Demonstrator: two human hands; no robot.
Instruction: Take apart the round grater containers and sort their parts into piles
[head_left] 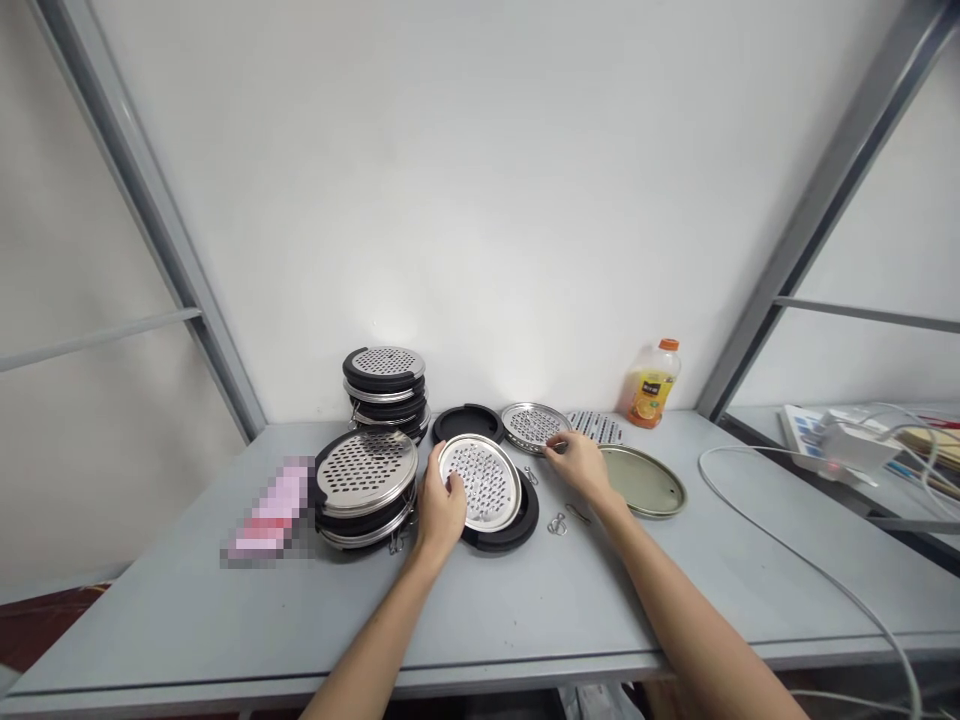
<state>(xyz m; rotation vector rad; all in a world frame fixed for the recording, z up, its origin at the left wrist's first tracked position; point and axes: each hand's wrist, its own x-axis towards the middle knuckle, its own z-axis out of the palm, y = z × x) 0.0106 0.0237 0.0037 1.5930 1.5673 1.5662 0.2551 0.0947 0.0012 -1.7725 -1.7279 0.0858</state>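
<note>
Head view: your left hand is closed around the left edge of a perforated metal disc, thumb on its face and fingers at its rim. You hold it tilted toward you, over a black ring whose lower right part shows beyond the disc. Your right hand has its thumb and fingertips drawn close together at the near edge of a second perforated disc — whether it has hold of anything small there, you cannot tell.

As for progress, the front stack and the taller rear stack on your left look like finished pieces, black and metal layers together with wire clips hanging at their sides. What you have in hand seems only part-way, since the disc sits askew to the ring. Left loose on the tabletop, and apparently not yet used, are a black round base, a flat perforated plate, an olive-green lid and several wire clips — the nearest bunched clip lies just right of the ring.
</note>
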